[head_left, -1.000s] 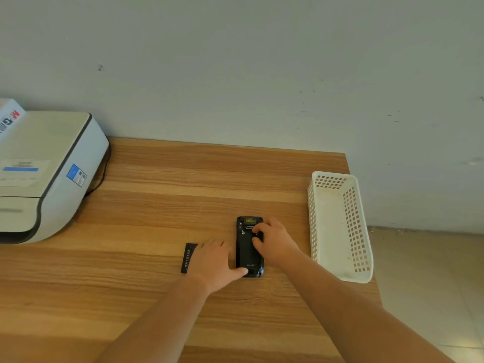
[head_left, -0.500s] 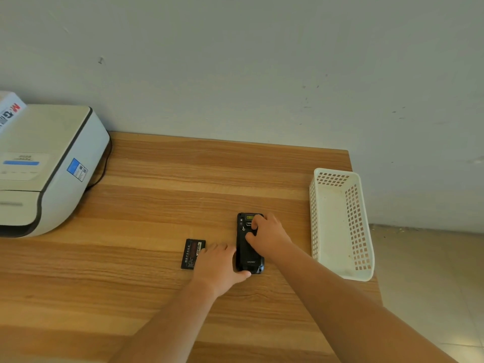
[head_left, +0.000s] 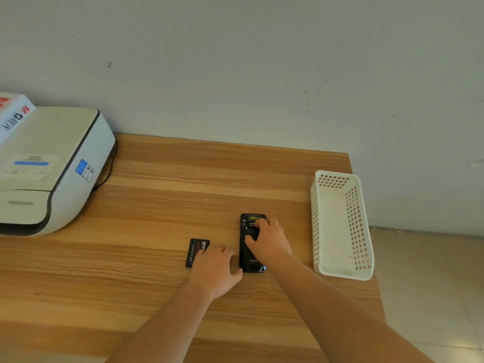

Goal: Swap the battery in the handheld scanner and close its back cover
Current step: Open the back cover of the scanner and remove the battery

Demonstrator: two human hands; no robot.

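Note:
A black handheld scanner (head_left: 247, 258) lies back side up on the wooden table (head_left: 162, 205), long axis pointing away from me. My right hand (head_left: 269, 242) rests on top of it, fingertips near the latch at its far end, thumb on its back cover. My left hand (head_left: 216, 268) lies flat on the table with its thumb against the scanner's near left corner. A black battery (head_left: 195, 251) with a red label lies flat just left of the scanner, partly under my left fingertips.
A white perforated plastic basket (head_left: 340, 224) stands at the table's right edge, empty. A white printer (head_left: 44, 169) with a cable sits at the far left by the wall. The table's right edge drops to a tiled floor.
My left hand has slid back toward me, uncovering more of the battery. My right hand's fingers have shifted slightly on the scanner's upper back. The scanner stays in place.

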